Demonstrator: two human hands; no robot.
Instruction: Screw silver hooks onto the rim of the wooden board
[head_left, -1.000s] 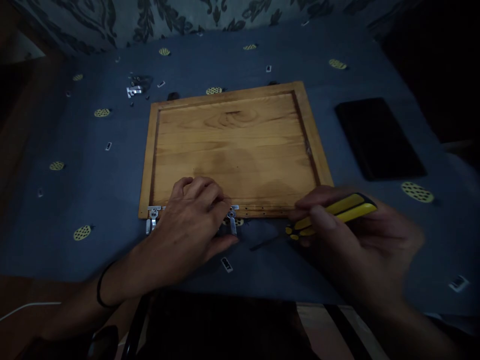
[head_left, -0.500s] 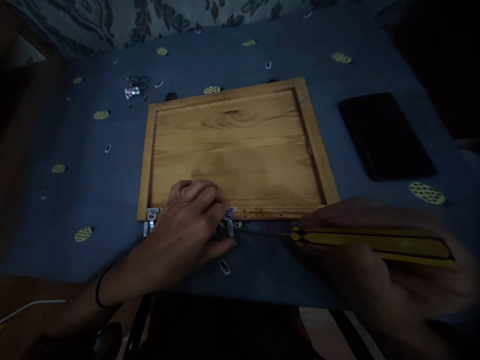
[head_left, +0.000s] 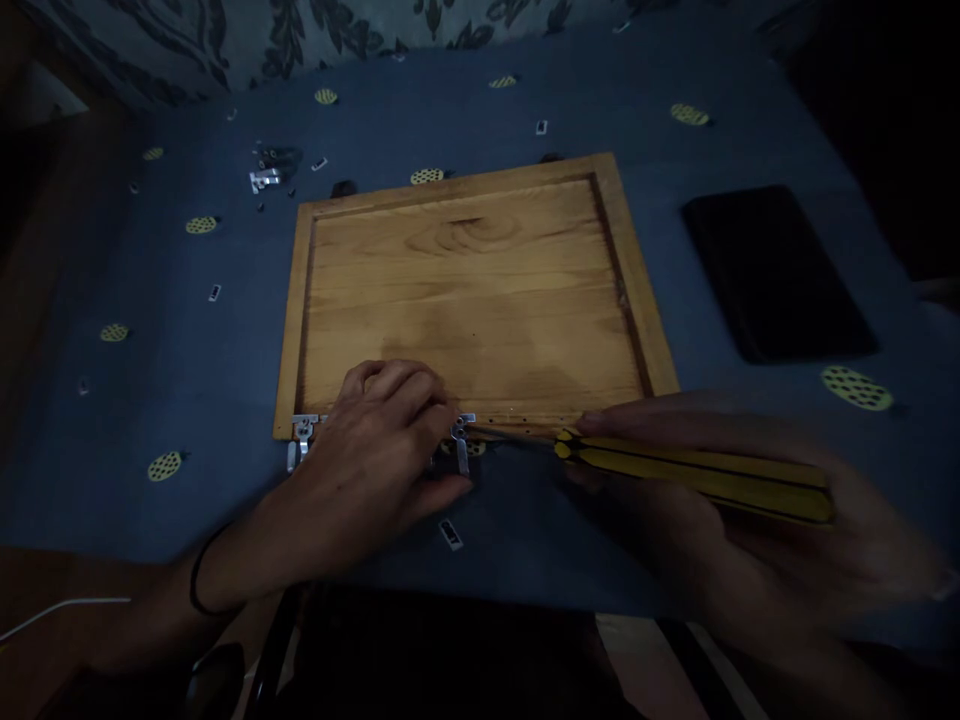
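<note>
My right hand (head_left: 739, 545) is gripping a screwdriver (head_left: 690, 475) near the worktop's front edge (head_left: 540, 565); my left hand (head_left: 382, 445), hold unseen, is overlapping a wooden panel (head_left: 480, 285).

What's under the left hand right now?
The left hand covers part of the near edge of the wooden panel. The left fitting and right fitting show on either side; whatever the hand covers between them cannot be seen.
</note>
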